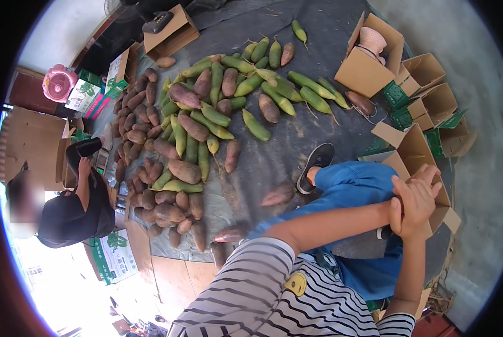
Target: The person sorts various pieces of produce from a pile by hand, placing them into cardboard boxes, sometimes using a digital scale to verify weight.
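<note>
My left hand (pixel 426 173) and my right hand (pixel 415 210) are clasped together above my lap. The thumb of the right hand lies over the left wrist, and the fingers overlap, partly hiding each other. No object shows in either hand. Right beneath them stands an open cardboard box (pixel 417 147), whose inside is partly covered by my hands. Away to the left, long green radishes (pixel 255 124) and reddish-brown root vegetables (pixel 185 172) lie heaped together on a dark ground sheet (pixel 263 163).
Several open boxes, one with a pink patterned item (pixel 371 40) inside, line the wall on the right. Another person (pixel 80 210) sits at the left beside the smaller roots (pixel 132 136). A pink fan-like object (pixel 60 83) and a printed carton (pixel 117 255) are also there.
</note>
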Motion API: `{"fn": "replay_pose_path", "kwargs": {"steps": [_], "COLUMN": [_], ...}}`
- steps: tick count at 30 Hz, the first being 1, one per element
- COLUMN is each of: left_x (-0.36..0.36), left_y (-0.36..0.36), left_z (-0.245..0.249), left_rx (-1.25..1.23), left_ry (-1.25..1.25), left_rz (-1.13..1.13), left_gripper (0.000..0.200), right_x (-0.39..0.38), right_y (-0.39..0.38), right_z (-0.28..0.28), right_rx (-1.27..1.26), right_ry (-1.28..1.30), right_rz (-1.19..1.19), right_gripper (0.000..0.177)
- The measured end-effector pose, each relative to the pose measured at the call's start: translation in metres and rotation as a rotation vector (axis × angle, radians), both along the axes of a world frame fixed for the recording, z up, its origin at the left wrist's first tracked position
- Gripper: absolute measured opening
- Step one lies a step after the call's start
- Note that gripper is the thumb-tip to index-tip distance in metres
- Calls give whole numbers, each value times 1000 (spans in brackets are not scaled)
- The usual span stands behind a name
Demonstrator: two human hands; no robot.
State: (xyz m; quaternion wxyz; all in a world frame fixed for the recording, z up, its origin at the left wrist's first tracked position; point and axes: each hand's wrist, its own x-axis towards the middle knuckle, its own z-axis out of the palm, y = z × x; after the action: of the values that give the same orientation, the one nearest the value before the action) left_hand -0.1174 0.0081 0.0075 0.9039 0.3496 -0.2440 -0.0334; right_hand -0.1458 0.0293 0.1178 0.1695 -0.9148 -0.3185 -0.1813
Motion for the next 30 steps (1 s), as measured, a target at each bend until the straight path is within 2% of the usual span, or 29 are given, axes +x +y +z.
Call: {"fn": "replay_pose_path", "kwargs": {"steps": [2, 5, 7, 10, 14, 17, 19, 20, 22, 25, 27, 30], "left_x": [0, -2, 0, -2, -9, -23, -24, -21, -14, -9, -5, -2], "left_y": [-3, 25, 27, 22, 36, 21, 28, 40, 50, 50, 54, 53], "left_z": [-4, 15, 13, 8, 17, 38, 65, 74, 74, 56, 58, 57], "left_rx": [-80, 180, 186, -7, -93, -375, -361, -209, 63, 423, 676, 607], "left_ry": [-2, -15, -14, -24, 66, 154, 150, 129, 98, 51, -37, 26], "left_rz": [14, 51, 52, 37, 19, 237, 440, 525, 541, 373, 311, 214], "left_gripper": [32, 39, 43, 49, 58, 65, 52, 39, 33, 31, 34, 33], "right_x": [0, 1, 3, 3, 5, 3, 1, -1, -4, -5, -9, -10], "right_y": [3, 11, 14, 11, 14, 13, 9, 8, 9, 10, 14, 16], "right_z": [3, 5, 8, 13, 9, 4, 0, 1, 3, 7, 13, 16], "right_rx": [-14, -22, -25, -301, -67, 65, 95, 66, 13, -82, -136, -198], "right_ry": [6, -10, -6, -105, -36, -17, -53, -74, -120, -73, 69, 153], "right_rz": [-15, -5, 15, 57, 92, 105, 100, 115, 145, 150, 65, -4], "right_gripper": [30, 28, 27, 34, 28, 28, 30, 30, 32, 35, 35, 36]}}
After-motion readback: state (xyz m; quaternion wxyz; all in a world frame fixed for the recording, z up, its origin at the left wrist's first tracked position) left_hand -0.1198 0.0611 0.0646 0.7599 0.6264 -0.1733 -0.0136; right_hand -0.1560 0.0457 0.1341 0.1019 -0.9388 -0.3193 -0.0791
